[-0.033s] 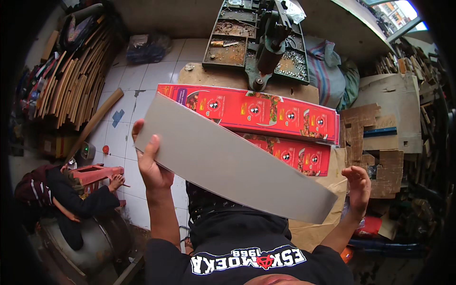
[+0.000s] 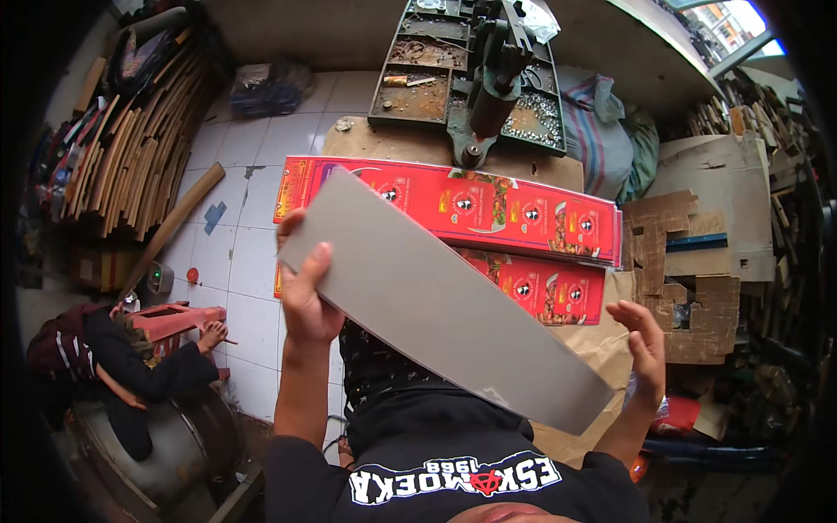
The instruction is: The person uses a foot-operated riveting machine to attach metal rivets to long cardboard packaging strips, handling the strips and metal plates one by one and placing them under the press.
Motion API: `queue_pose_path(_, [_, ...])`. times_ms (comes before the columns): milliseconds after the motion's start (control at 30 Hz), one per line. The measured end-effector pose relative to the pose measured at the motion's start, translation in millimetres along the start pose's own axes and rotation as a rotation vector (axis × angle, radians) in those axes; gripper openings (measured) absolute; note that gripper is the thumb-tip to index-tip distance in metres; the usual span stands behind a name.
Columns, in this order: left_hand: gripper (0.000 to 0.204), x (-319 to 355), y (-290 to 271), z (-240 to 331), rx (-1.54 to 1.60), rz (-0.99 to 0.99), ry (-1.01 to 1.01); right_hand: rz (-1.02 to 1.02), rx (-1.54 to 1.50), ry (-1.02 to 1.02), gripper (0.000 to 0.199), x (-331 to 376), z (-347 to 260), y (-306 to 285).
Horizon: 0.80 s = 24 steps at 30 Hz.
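A long plain grey board (image 2: 436,296) hangs tilted in front of me, its upper left end raised. My left hand (image 2: 309,292) grips that end, thumb on the face and fingers behind the edge. Near the board's lower right end, my right hand (image 2: 641,349) is apart from it, fingers loosely spread and holding nothing. Behind the board lie red printed strips in two stacks: a farther stack (image 2: 558,218) and a nearer stack (image 2: 580,292), both partly covered by it.
A hand press (image 2: 493,113) stands beyond the stacks, beside a compartmented tray (image 2: 418,91) of small metal parts. Brown paper (image 2: 623,296) lies at right, near cut cardboard (image 2: 706,322). At left, a person (image 2: 131,366) sits by a red stool (image 2: 174,321); stacked boards (image 2: 131,131) lean behind.
The board has shifted right at its upper end and tilted more steeply, uncovering the left ends of the red strips. My left hand has moved right with it; my right hand moved slightly left.
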<state>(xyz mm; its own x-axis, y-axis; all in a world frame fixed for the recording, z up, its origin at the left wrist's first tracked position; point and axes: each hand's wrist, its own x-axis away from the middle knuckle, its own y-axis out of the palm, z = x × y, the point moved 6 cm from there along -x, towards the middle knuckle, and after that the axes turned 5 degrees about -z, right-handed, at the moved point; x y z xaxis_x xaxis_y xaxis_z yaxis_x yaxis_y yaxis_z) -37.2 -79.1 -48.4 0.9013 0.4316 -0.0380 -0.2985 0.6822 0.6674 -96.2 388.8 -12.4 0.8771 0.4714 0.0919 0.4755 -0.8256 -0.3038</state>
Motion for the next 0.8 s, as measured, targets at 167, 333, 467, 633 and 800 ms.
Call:
queue_pose_path(167, [0.051,-19.6,52.2,-65.1,0.108,-0.150,-0.302,-0.291,-0.025,0.169,0.059,-11.6,9.3,72.7])
queue_pose_path(333, [0.052,-45.2,57.4,-95.6,-0.119,-0.176,-0.446,-0.024,0.249,0.111,0.046,-23.5,5.6,76.1])
queue_pose_path(467, [0.047,-63.5,44.9,-112.7,-0.254,-0.195,-0.564,0.089,0.440,-0.089,0.041,-43.3,4.2,67.5])
queue_pose_path(633, [0.044,-87.5,61.8,-106.0,-0.407,-0.241,-0.633,0.065,0.462,-0.032,0.045,-63.4,15.1,59.2])
queue_pose_path(800, [0.043,-96.4,61.2,-115.8,-0.460,-0.237,-0.635,0.059,0.480,0.004,0.045,-77.0,20.1,54.5])
